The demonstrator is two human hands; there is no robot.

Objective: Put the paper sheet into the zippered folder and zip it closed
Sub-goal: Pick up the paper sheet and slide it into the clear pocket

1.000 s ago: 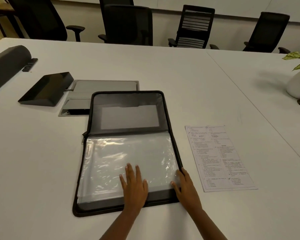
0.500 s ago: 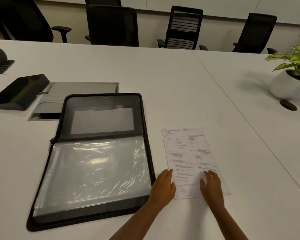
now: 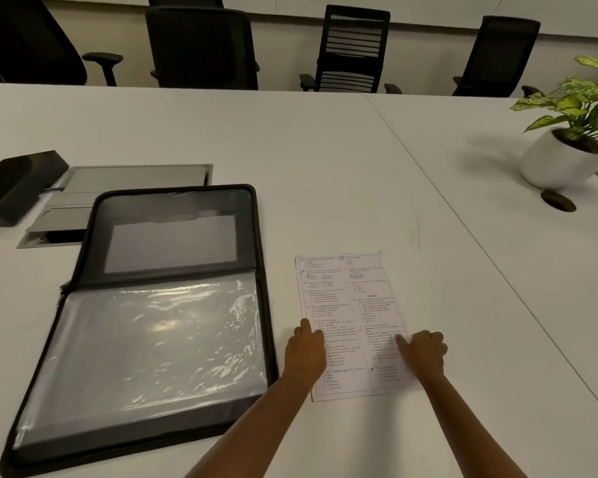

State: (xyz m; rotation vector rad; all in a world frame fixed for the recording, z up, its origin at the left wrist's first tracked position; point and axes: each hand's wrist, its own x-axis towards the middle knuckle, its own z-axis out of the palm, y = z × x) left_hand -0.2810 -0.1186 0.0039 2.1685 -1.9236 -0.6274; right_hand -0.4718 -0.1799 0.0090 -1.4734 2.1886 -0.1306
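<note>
Item, as I read it: paper sheet flat on the table, just right of the open zippered folder, my left hand and right hand curled, fingers together, pinching its side edges, seemingly for lifting.

A broad white table fills the room, a seam crossing its top. Along its far edge stand black office chairs against a pale wall. A leafy plant in a white pot sits far right under dim light.
</note>
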